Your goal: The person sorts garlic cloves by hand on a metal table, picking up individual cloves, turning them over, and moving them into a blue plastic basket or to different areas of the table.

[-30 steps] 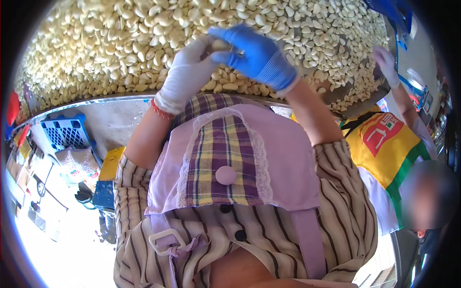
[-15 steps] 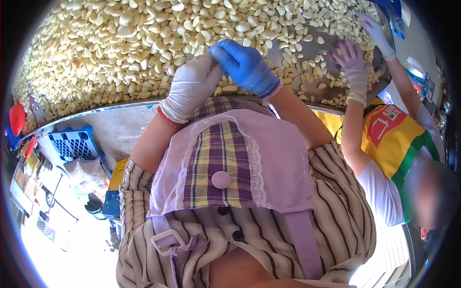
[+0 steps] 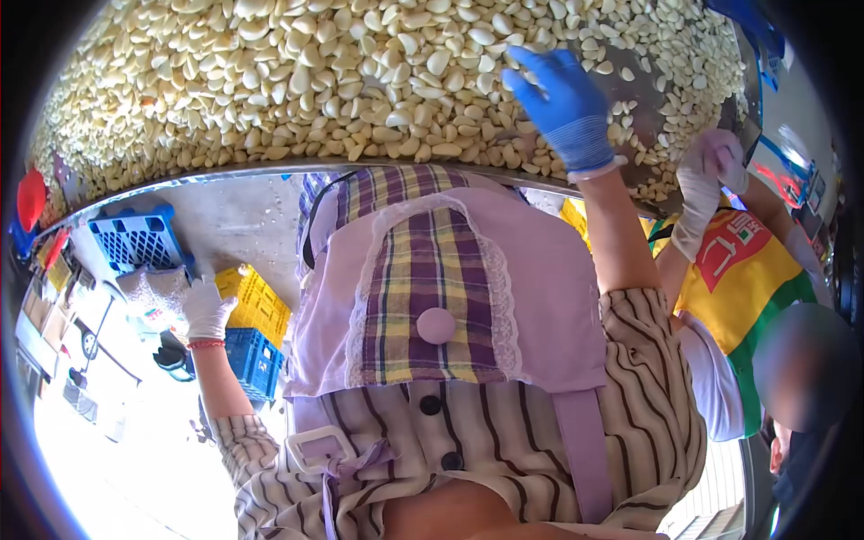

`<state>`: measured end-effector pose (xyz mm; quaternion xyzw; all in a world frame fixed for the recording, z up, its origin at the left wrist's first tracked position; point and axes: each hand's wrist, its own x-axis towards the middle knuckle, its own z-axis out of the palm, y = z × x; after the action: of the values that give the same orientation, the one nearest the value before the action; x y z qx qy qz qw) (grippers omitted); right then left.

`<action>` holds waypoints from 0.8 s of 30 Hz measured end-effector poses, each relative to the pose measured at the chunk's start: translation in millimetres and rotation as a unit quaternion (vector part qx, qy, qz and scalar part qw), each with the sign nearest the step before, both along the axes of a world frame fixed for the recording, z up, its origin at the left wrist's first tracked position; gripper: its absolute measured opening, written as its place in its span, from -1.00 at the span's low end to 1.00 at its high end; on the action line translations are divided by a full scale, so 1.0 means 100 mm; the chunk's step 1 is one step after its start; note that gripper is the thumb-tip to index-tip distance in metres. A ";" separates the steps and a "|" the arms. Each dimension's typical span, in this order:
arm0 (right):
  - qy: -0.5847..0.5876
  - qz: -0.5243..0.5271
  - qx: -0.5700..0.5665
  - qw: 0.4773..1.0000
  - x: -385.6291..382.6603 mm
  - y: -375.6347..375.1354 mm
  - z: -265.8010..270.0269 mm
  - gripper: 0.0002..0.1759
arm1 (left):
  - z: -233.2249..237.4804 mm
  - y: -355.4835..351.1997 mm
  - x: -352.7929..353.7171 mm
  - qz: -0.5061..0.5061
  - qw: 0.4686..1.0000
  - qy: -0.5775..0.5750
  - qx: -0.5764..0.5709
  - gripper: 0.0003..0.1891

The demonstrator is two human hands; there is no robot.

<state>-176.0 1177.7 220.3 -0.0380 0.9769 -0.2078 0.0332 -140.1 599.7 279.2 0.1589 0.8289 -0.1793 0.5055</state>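
Peeled garlic cloves [image 3: 297,85] lie in a thick spread over a metal table [image 3: 630,90]. My right hand [image 3: 567,103], in a blue glove, is over the right part of the cloves. Its fingers are bent a little and apart, and I see nothing held. My left hand [image 3: 207,310], in a white glove with a red bead bracelet [image 3: 206,343] at the wrist, is out to the left, away from the table. Its fingers look apart with nothing visible in them. Behind it are a yellow crate [image 3: 259,297] and a filled pale bag [image 3: 153,292].
Across to the right, a co-worker in a yellow and green apron [image 3: 733,270] has white-gloved hands [image 3: 706,180] together by the table edge. Low on the left are a blue pallet [image 3: 135,238] and a blue crate [image 3: 256,360]. Something red [image 3: 31,200] hangs at the table's left end.
My hands, together over the cloves before, have parted. The left swung down and left off the table; the right moved right and its fingers spread. The co-worker's hands drew back from the cloves and met.
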 end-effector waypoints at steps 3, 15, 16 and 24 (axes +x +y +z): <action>0.094 0.176 -0.118 0.973 -0.15 -0.52 0.03 -0.55 | -0.02 0.17 -0.04 0.061 0.993 0.096 0.014 -0.61; 0.048 0.062 0.193 0.978 0.44 0.86 -0.58 -0.39 | -0.33 2.20 -0.90 0.098 0.831 0.277 0.472 -0.57; -0.032 -0.007 0.308 0.951 0.41 1.04 -0.55 -0.41 | -0.40 2.33 -0.95 0.103 0.829 0.264 0.482 -0.58; 0.175 -0.105 0.118 0.972 -0.52 0.26 -0.45 -0.41 | -1.28 4.01 -1.09 -0.175 0.762 0.308 0.542 -0.43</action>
<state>-228.0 1203.5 175.2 0.0334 0.9836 -0.0840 -0.1558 -248.9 1000.5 150.8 0.4849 0.8568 0.1748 0.0129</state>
